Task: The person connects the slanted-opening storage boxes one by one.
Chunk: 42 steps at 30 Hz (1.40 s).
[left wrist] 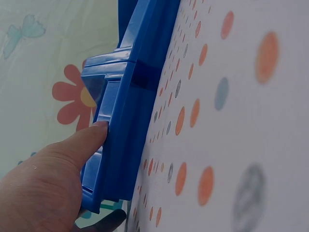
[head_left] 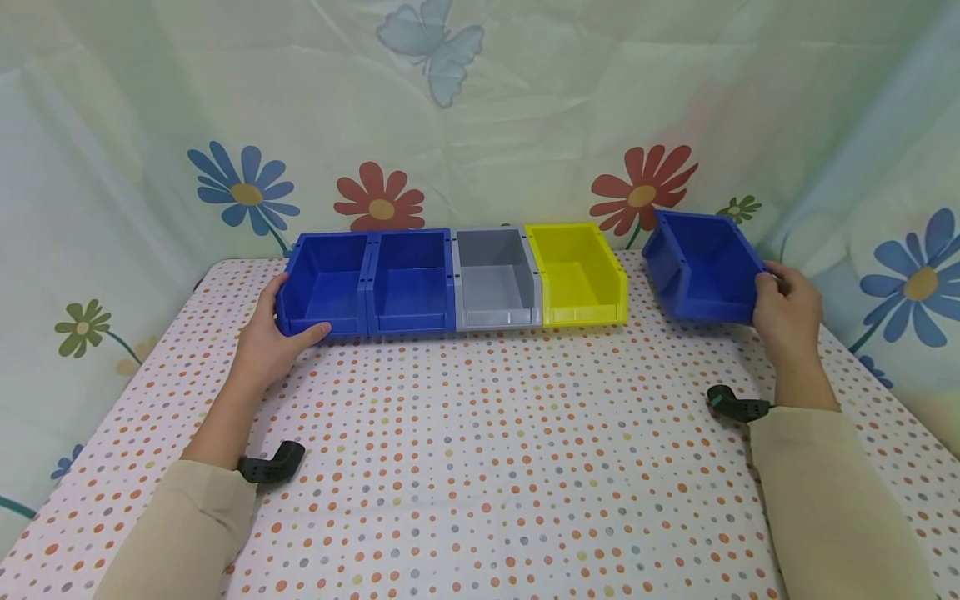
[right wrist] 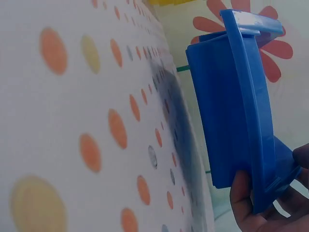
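A row of joined bins stands along the back of the table: a leftmost blue bin (head_left: 333,287), a second blue bin (head_left: 412,292), a grey bin (head_left: 497,283) and a yellow bin (head_left: 577,279). My left hand (head_left: 273,337) grips the leftmost blue bin, fingers along its left side and thumb (left wrist: 87,140) on the front lip. At the right, my right hand (head_left: 787,312) holds a separate blue bin (right wrist: 224,106) by its right side wall. That bin is tilted and raised off the tabletop, with a gap between it and the yellow one.
A white cloth with coloured dots covers the table (head_left: 480,467). Behind the bins hangs a flower-print curtain (head_left: 510,125), which also runs along both sides. Dark wrist devices (head_left: 273,462) sit at both sleeve cuffs.
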Motion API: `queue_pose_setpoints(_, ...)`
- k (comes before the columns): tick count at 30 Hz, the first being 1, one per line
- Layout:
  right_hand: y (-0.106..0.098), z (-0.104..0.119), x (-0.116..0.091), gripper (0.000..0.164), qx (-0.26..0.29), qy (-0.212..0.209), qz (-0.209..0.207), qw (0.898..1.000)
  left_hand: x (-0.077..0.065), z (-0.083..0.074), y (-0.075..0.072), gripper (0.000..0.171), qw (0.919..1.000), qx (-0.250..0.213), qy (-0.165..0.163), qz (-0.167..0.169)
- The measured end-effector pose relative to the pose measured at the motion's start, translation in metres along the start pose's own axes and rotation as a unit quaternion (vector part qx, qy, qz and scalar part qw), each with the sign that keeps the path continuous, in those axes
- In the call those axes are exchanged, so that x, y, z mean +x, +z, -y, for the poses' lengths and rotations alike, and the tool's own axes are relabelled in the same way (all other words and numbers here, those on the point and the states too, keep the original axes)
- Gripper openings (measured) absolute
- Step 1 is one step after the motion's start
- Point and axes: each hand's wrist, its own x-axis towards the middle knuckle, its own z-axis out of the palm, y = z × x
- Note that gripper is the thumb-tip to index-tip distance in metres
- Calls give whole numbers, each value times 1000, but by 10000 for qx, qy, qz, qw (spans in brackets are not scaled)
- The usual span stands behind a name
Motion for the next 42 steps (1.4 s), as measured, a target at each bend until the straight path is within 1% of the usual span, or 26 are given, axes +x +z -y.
queue_pose_setpoints(2,1,2,-1,57,9,-67,-41,10000,0,0,0,107,10000,7,-2,-9)
queue_pose_setpoints(7,2,9,-3,55,142,-58,-53,9999,0,-1,0,107,10000,2,5,-9)
queue_pose_setpoints(13,7,19,-5,52,225,-125,-243,9994,0,0,0,107,10000,-18,-2,-11)
queue_pose_setpoints(18,10,26,-6,51,370,-172,-185,9990,1,1,1,107,10000,-8,-12,-7)
queue_pose_setpoints(22,14,32,-9,50,479,-258,-217,9983,2,2,1,107,10000,4,16,-10)
queue_pose_setpoints(28,22,41,-15,49,470,-427,-369,9973,3,3,1,107,10000,15,9,-5)
queue_pose_setpoints(31,24,42,-18,49,410,-467,-308,9976,2,3,1,107,10000,11,6,2)
queue_pose_setpoints(36,25,43,-20,52,352,-478,-90,9982,2,3,1,106,10000,5,33,-9)
queue_pose_setpoints(42,27,42,-20,54,258,-581,-44,9980,3,2,1,106,10000,32,27,-41)
